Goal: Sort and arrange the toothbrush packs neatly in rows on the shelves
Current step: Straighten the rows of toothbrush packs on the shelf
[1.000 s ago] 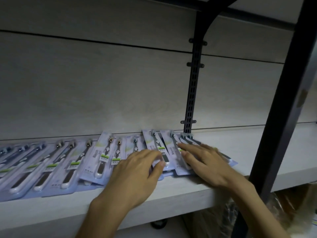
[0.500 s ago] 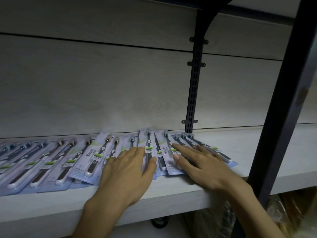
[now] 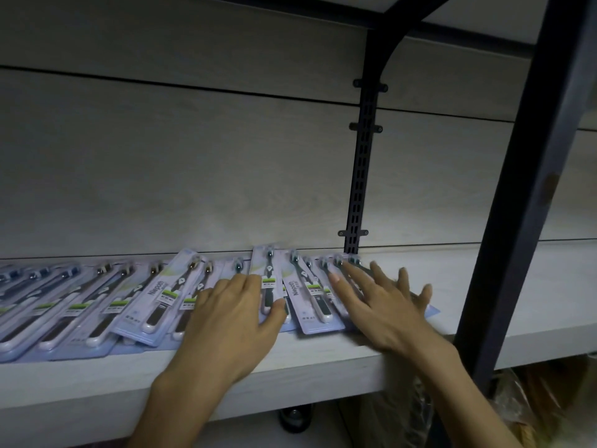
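Several pale blue toothbrush packs (image 3: 161, 299) lie overlapping in a slanted row along the light wooden shelf (image 3: 323, 357), from the left edge to the black slotted upright. My left hand (image 3: 232, 321) lies flat on the packs near the middle, its thumb against an upright-lying pack (image 3: 266, 279). My right hand (image 3: 384, 305) presses with spread, straight fingers on the rightmost packs (image 3: 310, 302), covering most of them. Neither hand grips anything.
A black slotted upright (image 3: 358, 176) stands against the back panel behind the right hand. A thick black post (image 3: 517, 195) crosses the front right. The shelf board runs on to the right (image 3: 533, 286). Crinkled bags (image 3: 533, 399) sit below the shelf.
Both hands slid slightly leftward and back over the packs. The right hand's fingers have spread wider, and the packs under the hands have shifted closer together toward the back panel.
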{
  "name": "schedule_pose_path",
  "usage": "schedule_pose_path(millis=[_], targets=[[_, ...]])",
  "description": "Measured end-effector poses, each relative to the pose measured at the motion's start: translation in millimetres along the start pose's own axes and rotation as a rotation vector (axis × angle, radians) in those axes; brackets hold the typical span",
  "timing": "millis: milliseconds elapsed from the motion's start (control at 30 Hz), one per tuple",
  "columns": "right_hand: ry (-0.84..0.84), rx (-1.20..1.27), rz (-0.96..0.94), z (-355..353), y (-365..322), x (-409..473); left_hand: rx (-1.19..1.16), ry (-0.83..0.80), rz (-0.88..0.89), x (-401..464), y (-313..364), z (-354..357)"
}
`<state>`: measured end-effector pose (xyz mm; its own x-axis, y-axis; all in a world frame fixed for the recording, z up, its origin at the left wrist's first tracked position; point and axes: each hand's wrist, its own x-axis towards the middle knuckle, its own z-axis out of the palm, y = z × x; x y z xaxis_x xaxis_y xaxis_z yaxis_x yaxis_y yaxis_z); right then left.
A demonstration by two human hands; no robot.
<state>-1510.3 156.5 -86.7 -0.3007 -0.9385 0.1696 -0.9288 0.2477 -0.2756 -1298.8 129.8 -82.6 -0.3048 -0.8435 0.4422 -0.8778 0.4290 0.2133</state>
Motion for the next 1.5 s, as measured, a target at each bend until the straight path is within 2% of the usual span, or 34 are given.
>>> schedule_pose_path(millis=[133,267,400,600,833,933,1067,1133,1233,1400,1500], targets=[[-0.109,-0.063,0.034,0.6,-1.5,2.6,-0.083,-0.053,0.076,-1.3,-2.6,1.2],[-0.024,-0.078,-0.029,-2.3,-1.8,-5.6,-0.216,-0.168,0.068,-1.8,-5.7,1.8],[0.034,-0.05,-0.077,-3.6,-3.5,-10.7,-0.198,-0.149,0.099,-3.5,-4.3,-0.7],[-0.165,0.051,-0.119,-5.7,-4.6,-10.1,-0.157,-0.154,0.132,0.6,-7.4,5.4],[-0.19,0.043,-0.199,-4.8,-3.2,-7.7,-0.238,-0.266,0.141,-0.2,-10.0,6.5],[-0.206,0.047,-0.243,-5.0,-3.1,-6.5,-0.207,-0.221,0.124,-2.9,-6.9,1.3],[-0.227,0.05,-0.324,-5.1,-3.0,-6.4,-0.126,-0.074,0.093,-3.4,-1.4,-2.9],[-0.233,0.077,-0.331,-5.2,-3.1,-6.3,-0.106,-0.079,0.073,-2.7,-1.9,-1.1],[-0.192,0.135,-0.32,-4.3,-2.8,-6.5,-0.136,-0.159,0.065,-2.7,-5.1,2.5],[0.043,0.164,-0.288,5.2,3.2,-3.1,-0.18,-0.272,0.198,-2.5,-4.2,1.1],[0.045,0.114,-0.225,5.7,2.8,-2.8,-0.182,-0.273,0.184,-2.8,-4.5,0.9]])
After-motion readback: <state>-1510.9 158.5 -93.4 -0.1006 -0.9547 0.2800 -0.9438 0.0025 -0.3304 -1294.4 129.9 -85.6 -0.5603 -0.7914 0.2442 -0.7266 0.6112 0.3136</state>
